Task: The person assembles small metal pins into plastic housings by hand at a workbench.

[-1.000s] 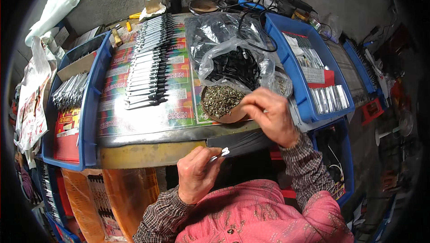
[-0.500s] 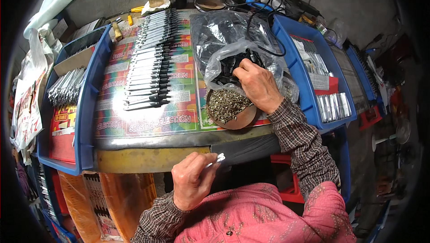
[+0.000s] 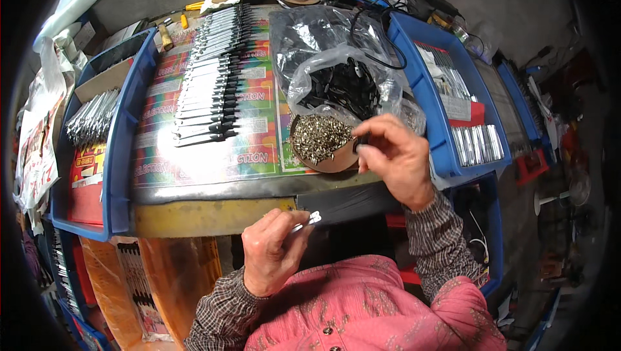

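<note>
My left hand [image 3: 275,251] is closed in front of the table edge, gripping slim silver metal pieces [image 3: 314,218] whose rounded ends stick out past the fingertips. Over the right rim of a round bowl [image 3: 343,163], my right hand [image 3: 400,160] pinches a small dark piece [image 3: 358,144], mostly hidden by the fingers. Small shiny brass-coloured metal parts [image 3: 321,136] fill the bowl. Behind it lies an opened clear plastic bag [image 3: 301,86] with many black plastic parts [image 3: 343,89] inside.
A long row of slim silver pieces with black ends [image 3: 210,82] lies on the colourful table sheet [image 3: 252,158]. Blue trays with silver pieces stand left [image 3: 119,176] and right [image 3: 440,150]. A black cable [image 3: 402,60] loops beside the bag.
My right hand has come out of the plastic bag and moved down, toward me, with a small dark piece in its fingers. My left hand keeps its grip, almost in place.
</note>
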Demonstrator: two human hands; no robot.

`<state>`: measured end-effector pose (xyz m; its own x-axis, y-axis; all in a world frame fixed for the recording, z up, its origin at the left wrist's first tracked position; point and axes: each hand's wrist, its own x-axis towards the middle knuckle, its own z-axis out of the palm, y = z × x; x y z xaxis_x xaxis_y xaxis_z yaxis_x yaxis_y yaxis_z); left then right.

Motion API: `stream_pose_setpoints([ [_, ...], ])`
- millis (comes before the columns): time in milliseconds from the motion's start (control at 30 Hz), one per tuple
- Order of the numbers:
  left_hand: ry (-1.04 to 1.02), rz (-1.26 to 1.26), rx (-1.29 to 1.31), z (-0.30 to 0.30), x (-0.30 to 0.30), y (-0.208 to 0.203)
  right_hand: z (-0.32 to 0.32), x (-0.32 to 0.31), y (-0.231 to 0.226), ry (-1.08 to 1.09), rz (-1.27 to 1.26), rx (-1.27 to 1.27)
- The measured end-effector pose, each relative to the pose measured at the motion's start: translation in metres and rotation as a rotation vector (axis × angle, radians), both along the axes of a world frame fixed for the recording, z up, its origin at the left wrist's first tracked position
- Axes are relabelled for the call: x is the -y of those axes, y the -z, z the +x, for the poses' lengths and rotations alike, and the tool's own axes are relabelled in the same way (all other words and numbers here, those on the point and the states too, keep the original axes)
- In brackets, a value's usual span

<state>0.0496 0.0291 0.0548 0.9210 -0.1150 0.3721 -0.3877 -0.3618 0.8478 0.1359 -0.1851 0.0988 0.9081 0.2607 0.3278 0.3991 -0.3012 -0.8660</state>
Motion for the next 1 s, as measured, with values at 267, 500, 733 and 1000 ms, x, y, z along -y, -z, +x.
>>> stream_pose_setpoints([
  [267, 0.080, 0.005, -0.058, -0.011, 0.011, -0.008, -0.072, 0.007, 0.023, -0.161, 0.349, -0.382],
  [500, 0.106, 0.013, -0.042, -0.023, 0.016, -0.006, -0.093, 0.002, 0.031, -0.119, 0.314, -0.399],
  [733, 0.104, 0.042, -0.013, -0.024, 0.017, -0.007, -0.098, -0.001, 0.029, -0.101, 0.212, -0.380],
  [1000, 0.106, 0.079, 0.001, -0.025, 0.016, -0.006, -0.097, -0.004, 0.031, -0.139, 0.302, -0.508],
])
